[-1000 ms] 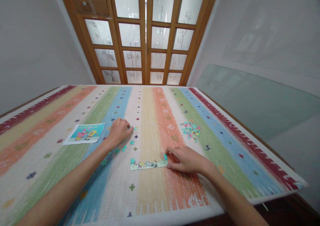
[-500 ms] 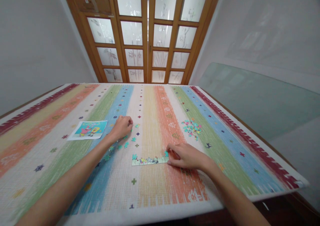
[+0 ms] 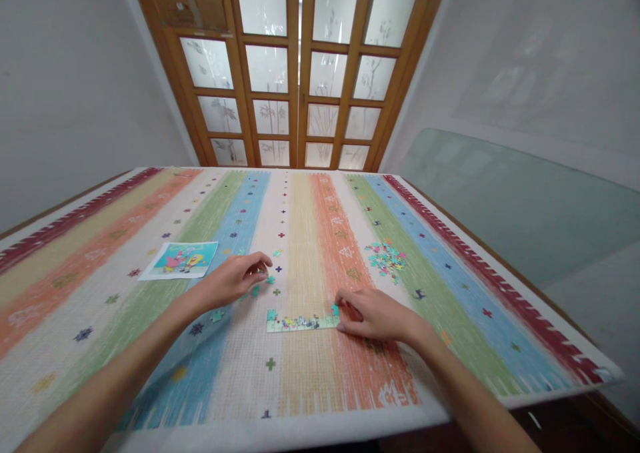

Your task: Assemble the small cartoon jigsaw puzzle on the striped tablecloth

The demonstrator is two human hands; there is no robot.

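A joined strip of jigsaw puzzle pieces (image 3: 303,323) lies near the front of the table, with a teal piece standing up from its row at each end. My right hand (image 3: 373,314) rests at the strip's right end, thumb and index finger curled around the teal puzzle piece (image 3: 335,310) there. My left hand (image 3: 237,279) hovers palm down over loose teal pieces left of the strip, its thumb and fingers apart. Close to its thumb lies a loose puzzle piece (image 3: 271,279). Other loose pieces are partly hidden beneath this hand.
A printed reference picture (image 3: 180,261) with cartoon figures lies at the left. A heap of mixed puzzle pieces (image 3: 386,259) sits at the right, beyond my right hand. The striped tablecloth (image 3: 303,226) covers the table. Wooden glazed doors (image 3: 300,73) stand behind it.
My left hand has come nearer and lower, and its fingers have spread from a closed pinch. The right hand stays at the strip's end. The view has shifted slightly.
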